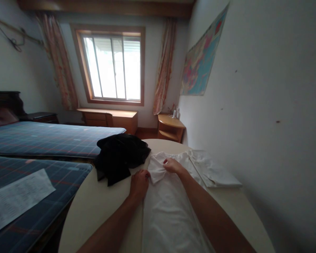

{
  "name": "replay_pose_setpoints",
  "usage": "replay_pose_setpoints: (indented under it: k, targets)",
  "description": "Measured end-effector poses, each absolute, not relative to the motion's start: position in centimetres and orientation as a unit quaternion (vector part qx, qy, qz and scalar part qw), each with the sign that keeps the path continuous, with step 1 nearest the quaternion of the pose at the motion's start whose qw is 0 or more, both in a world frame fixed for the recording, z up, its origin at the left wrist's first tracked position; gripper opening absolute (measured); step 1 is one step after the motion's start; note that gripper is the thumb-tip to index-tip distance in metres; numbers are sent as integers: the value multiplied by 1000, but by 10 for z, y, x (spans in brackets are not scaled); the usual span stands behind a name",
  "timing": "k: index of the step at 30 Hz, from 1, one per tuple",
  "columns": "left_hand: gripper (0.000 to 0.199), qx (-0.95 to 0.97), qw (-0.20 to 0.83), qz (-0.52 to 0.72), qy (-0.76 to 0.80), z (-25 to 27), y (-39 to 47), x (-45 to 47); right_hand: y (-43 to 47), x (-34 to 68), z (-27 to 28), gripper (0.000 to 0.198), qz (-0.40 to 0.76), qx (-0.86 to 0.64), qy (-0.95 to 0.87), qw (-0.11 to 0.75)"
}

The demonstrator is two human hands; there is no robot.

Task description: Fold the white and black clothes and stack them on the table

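A white garment [168,214] lies lengthwise on a round cream table [94,207], running toward me. My left hand [140,183] is closed at its left edge, fingers curled on the cloth. My right hand [173,166] pinches the fabric near the far end, where a piece is turned over and creased. To the left of the cloth sits a crumpled heap of black clothing [121,156], apart from both hands. A folded white garment [217,172] lies on the right side of the table, close against the one I hold.
Two beds with blue plaid mattresses [55,135] stand at the left, a printed sheet of paper [21,198] on the nearer one. A white wall [279,88] rises close on the right. A wooden desk [123,117] and a corner shelf [171,121] stand near the window.
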State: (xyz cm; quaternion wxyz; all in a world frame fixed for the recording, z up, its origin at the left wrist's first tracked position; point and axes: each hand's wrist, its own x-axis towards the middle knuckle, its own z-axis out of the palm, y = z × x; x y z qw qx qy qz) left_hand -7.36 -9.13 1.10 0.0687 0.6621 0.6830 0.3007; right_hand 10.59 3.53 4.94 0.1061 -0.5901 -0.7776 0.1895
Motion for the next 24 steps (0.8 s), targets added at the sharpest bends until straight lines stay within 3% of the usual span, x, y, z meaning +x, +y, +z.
replay_pose_setpoints:
  k: [8,14,19,24]
  targets:
    - [28,673,60,320,664,9,-91,-74,48,56,45,47,154,-601,-769,154]
    - [25,670,65,320,666,10,-91,-74,62,40,39,26,154,-614,-751,189]
    - [27,644,76,337,683,10,-90,-73,83,46,42,31,181,-616,-731,231]
    - [28,649,66,345,675,8,-90,-74,86,45,34,41,228,-601,-735,217]
